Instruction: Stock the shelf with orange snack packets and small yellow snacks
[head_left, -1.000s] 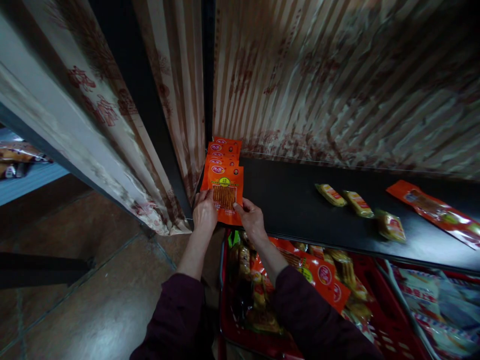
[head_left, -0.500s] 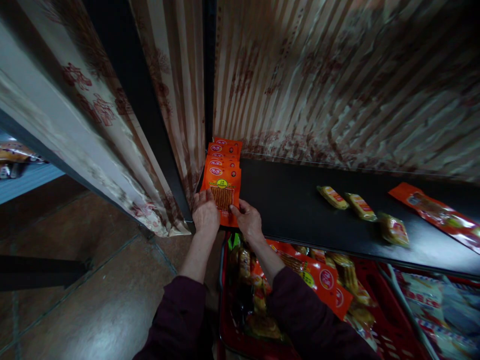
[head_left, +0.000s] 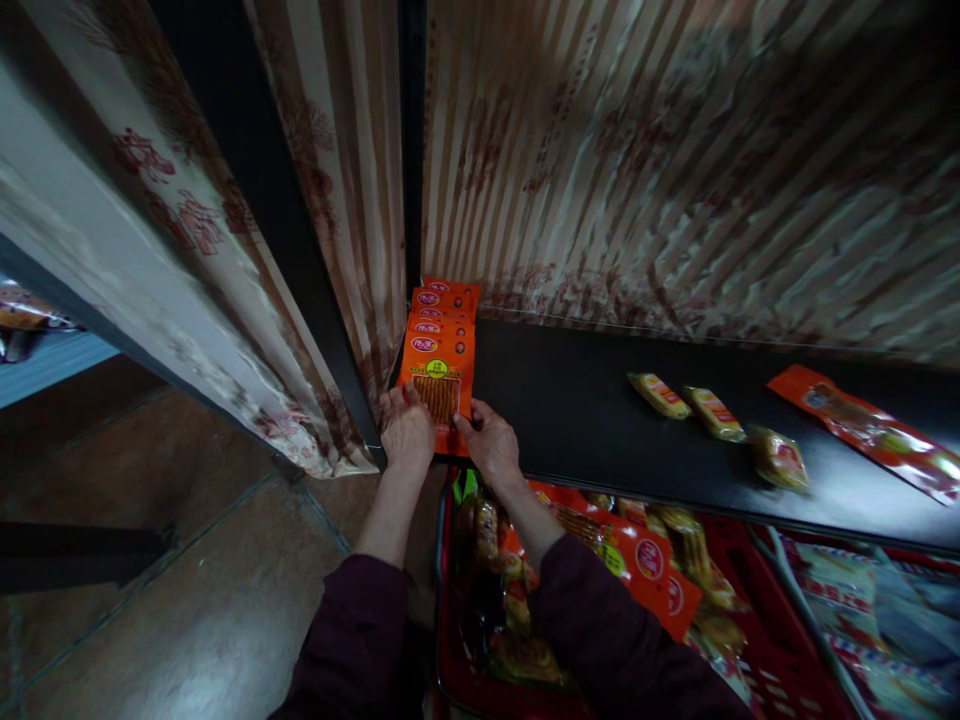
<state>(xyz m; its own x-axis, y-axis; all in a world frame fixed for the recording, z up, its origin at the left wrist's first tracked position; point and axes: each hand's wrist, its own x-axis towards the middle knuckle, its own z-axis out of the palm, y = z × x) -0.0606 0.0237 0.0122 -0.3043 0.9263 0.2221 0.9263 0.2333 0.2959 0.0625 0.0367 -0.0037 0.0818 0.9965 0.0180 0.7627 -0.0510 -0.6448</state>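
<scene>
A row of overlapping orange snack packets [head_left: 438, 350] lies at the left end of the black shelf [head_left: 555, 400]. The front packet has a clear window with brown sticks behind it. My left hand [head_left: 409, 428] has its fingers closed on that packet's left edge. At the lower right edge, my right hand [head_left: 491, 442] pinches the same packet, thumb on top; its fingers underneath are hidden. More orange packets [head_left: 637, 560] lie in the red basket [head_left: 441, 640] under my right forearm, among several wrapped snacks.
Several small yellow wrapped snacks [head_left: 716, 413] and a long red packet [head_left: 862, 430] sit farther right on the shelf. Patterned curtains [head_left: 570, 200] hang behind it and at the left, beside a black post [head_left: 300, 200]. Bags [head_left: 862, 600] stand beyond the basket.
The view has shifted slightly, so everything sits a little farther left. Both hands remain on the front orange packet, with hardly any movement relative to it.
</scene>
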